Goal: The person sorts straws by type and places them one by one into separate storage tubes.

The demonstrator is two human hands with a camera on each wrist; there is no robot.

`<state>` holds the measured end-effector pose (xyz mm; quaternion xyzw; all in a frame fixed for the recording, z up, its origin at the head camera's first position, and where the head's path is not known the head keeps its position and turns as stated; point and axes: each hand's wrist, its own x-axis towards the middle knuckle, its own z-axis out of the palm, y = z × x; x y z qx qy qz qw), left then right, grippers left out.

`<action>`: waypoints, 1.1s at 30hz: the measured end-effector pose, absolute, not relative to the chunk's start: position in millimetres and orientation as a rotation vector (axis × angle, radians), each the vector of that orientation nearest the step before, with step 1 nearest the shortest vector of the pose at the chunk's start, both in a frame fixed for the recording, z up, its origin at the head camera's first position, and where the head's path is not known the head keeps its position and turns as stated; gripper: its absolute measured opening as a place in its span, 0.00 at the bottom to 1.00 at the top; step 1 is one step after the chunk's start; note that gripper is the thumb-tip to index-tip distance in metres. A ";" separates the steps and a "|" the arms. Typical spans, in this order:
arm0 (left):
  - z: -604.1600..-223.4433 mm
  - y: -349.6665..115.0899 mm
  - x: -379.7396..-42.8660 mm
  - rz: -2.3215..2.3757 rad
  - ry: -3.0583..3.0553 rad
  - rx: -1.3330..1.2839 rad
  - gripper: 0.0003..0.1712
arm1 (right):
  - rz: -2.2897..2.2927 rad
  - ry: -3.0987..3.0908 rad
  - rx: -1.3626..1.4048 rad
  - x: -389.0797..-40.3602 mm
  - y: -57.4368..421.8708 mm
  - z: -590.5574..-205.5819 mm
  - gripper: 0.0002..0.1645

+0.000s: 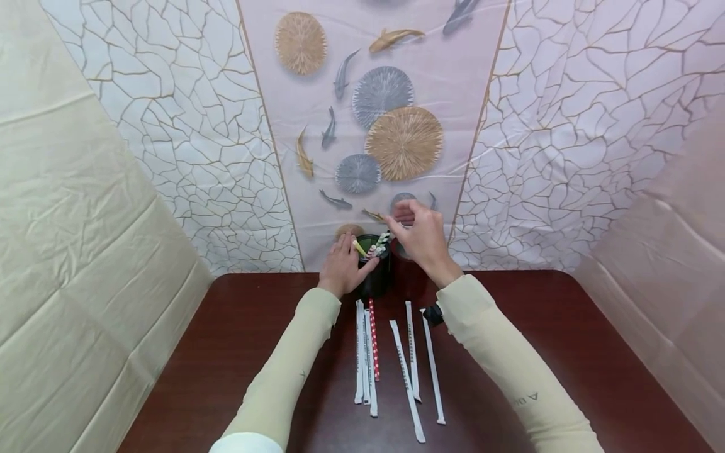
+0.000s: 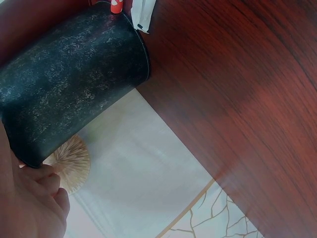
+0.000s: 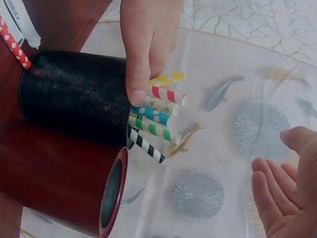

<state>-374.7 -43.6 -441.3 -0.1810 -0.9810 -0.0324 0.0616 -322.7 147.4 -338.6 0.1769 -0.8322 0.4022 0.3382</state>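
Note:
My left hand [image 1: 342, 267] grips a black cup [image 3: 74, 94] at its rim, with the thumb over the near side and the other fingers behind. Several patterned paper straws stand in it, among them a teal dotted straw [image 3: 157, 117], a green-striped straw [image 3: 154, 130] and a black-striped straw [image 3: 146, 146]. Beside the black cup is a dark red cup [image 3: 54, 173], its mouth showing no straws. My right hand [image 1: 423, 242] hovers above the cups, apart from the straw tops, fingers loosely bent and holding nothing.
A red dotted straw [image 1: 374, 346] lies on the brown table [image 1: 255, 358] in front of the black cup. Paper-wrapped straws lie either side of it, one wrapped straw [image 1: 435, 371] farthest right. A patterned cloth [image 1: 362, 126] hangs behind the table.

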 end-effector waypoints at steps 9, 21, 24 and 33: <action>-441.7 -46.7 -376.7 -0.105 -2.984 -0.540 0.58 | 1.034 -2.322 0.499 -301.2 147.9 -349.0 0.17; -443.7 -45.1 -377.7 -0.073 -2.981 -0.540 0.57 | 1.088 -2.524 0.488 -286.0 138.7 -407.8 0.20; -442.8 -43.0 -376.2 -0.086 -2.968 -0.546 0.57 | 1.100 -2.562 0.454 -284.7 136.7 -422.3 0.19; -439.1 -43.3 -371.4 -0.067 -2.963 -0.534 0.56 | 1.120 -2.644 0.372 -287.4 127.9 -462.9 0.17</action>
